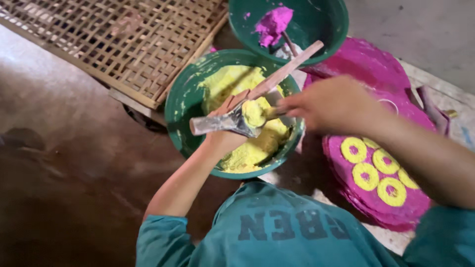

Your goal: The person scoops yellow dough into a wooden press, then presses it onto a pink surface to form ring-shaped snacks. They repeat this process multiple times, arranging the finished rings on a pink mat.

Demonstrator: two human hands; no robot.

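Bamboo lattice rack [123,44] upper left, brown floor below. Left hand [225,128] clamped on metal scoop mould [232,121] over green bowl of yellow paste [183,104]. Right hand [329,106] closed on a small tool, packing. Best pressed level, firm. Pink discs with yellow rings [376,178] right.

metal mould [222,122] dull | yellow paste [247,148] grainy, matt | green basin [183,106] smeared plastic | bamboo lattice [114,39] rough

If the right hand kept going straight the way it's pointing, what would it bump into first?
The right hand points leftward, so it would probably first meet the yellow lump on the metal tool held by the left hand.
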